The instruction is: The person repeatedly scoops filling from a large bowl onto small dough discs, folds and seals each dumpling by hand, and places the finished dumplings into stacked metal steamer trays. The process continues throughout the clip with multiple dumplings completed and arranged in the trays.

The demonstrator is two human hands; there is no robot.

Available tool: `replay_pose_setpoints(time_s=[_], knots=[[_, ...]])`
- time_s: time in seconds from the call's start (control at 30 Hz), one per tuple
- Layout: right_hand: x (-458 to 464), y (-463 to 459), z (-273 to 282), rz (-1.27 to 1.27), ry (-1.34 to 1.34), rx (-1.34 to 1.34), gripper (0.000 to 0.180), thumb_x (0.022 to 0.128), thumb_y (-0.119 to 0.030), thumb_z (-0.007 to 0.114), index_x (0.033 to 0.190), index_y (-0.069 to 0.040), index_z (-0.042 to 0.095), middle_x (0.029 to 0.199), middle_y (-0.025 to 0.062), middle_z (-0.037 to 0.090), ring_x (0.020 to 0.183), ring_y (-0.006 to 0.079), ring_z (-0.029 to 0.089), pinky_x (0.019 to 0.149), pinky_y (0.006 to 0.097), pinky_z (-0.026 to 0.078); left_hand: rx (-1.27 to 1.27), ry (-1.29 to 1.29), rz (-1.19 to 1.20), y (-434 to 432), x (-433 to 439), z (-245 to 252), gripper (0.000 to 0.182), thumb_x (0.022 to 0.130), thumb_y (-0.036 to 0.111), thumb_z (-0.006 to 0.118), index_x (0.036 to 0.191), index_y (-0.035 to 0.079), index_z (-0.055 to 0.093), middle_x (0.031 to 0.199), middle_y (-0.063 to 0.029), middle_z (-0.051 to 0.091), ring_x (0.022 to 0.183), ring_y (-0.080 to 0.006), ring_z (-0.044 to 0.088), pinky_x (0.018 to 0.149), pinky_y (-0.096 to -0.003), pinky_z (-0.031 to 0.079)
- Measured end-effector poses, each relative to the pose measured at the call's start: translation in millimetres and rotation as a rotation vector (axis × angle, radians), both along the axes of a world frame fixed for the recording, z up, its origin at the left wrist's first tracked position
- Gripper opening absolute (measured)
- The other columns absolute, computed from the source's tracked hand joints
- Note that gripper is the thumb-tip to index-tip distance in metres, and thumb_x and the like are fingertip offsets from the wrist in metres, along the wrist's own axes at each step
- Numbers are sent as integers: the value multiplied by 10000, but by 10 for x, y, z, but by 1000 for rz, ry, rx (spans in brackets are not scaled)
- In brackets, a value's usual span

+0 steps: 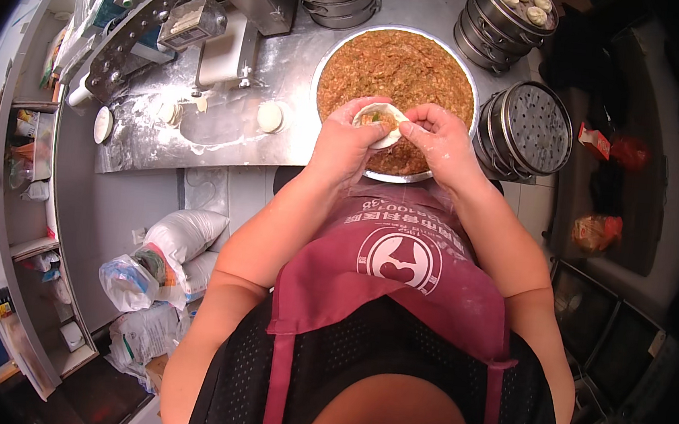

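Note:
My left hand (352, 137) cups a round dough wrapper (365, 115) with some filling (384, 120) inside it. The thumb of that hand presses into the wrapper. At the wrapper's right edge, the fingertips of my right hand (440, 139) pinch the dough. Both hands are above a wide metal basin (477, 97) full of minced filling (398, 59), reddish brown with green bits. Left of the basin, a small stack of dough wrappers (269, 117) lies on the floured steel table (223, 153). Farther left sits another small stack of wrappers (169, 113).
A dough machine (226, 51) with a short belt stands at the back left. Stacked metal steamers (340, 0) rise behind the basin. To the right are a perforated steamer stack (534, 129) and a steamer holding several pleated buns (537, 15). White sacks (186, 235) lie below the table.

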State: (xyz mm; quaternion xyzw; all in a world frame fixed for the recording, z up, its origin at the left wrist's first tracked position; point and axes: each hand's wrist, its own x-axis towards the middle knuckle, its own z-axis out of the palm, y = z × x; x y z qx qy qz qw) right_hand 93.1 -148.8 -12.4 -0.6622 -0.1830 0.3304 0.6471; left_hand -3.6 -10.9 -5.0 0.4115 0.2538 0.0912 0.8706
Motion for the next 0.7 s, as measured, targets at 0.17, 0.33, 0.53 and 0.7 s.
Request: replay_pose_setpoints(time_s=[0.17, 0.33, 0.53, 0.7], knots=[[-6, -32, 60, 47, -808, -30, 105, 867, -117, 689, 933, -45, 651, 885, 68, 649, 764, 83, 587, 686, 255, 482, 74, 43, -81, 73, -20, -5, 402, 824, -48, 601, 1223, -54, 552, 1041, -117, 625, 916, -161, 630, 789, -266, 524], [88, 42, 1, 90, 81, -26, 168, 842, -105, 694, 957, 4, 640, 880, 63, 640, 796, 150, 613, 721, 277, 486, 223, 66, -142, 136, 5, -39, 378, 795, -33, 626, 1172, -47, 600, 1017, -82, 648, 891, -128, 616, 790, -256, 502], [24, 22, 162, 95, -385, -94, 202, 864, -117, 699, 976, 33, 625, 894, 52, 650, 773, 110, 595, 705, 238, 479, 210, 62, -233, 197, 12, 55, 406, 798, -19, 580, 1202, -59, 570, 1034, -96, 641, 927, -152, 616, 804, -276, 507], [171, 86, 21, 96, 251, 99, 187, 885, -123, 690, 979, 23, 621, 846, 48, 645, 745, 114, 584, 695, 238, 474, -26, -11, -190, 160, 8, 264, 436, 857, 41, 494, 1285, -42, 478, 1150, -153, 594, 1033, -228, 604, 857, -368, 527]])
